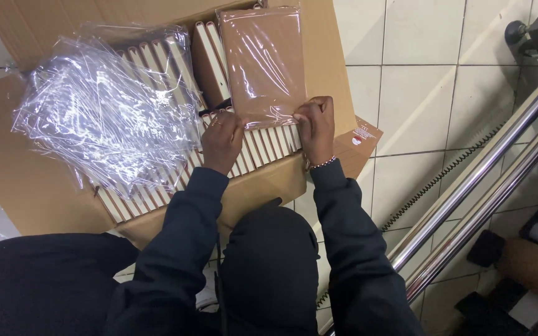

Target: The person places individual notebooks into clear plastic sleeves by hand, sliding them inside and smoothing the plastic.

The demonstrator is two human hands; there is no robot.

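A brown notebook in clear plastic wrap [263, 62] lies flat on top of rows of brown notebooks standing on edge [269, 143] inside an open cardboard box [38, 186]. My right hand [316, 127] pinches the wrapped notebook's near right corner. At the same notebook's near left corner, my left hand [222, 140] has its fingers curled on the wrap. Both arms wear dark sleeves, and a beaded bracelet sits on the right wrist.
A heap of crumpled clear plastic wrappers [101, 106] covers the left part of the box. Chrome tripod legs [481, 186] and a coiled black cable [431, 186] cross the white tiled floor at right. Dark items lie at the lower right.
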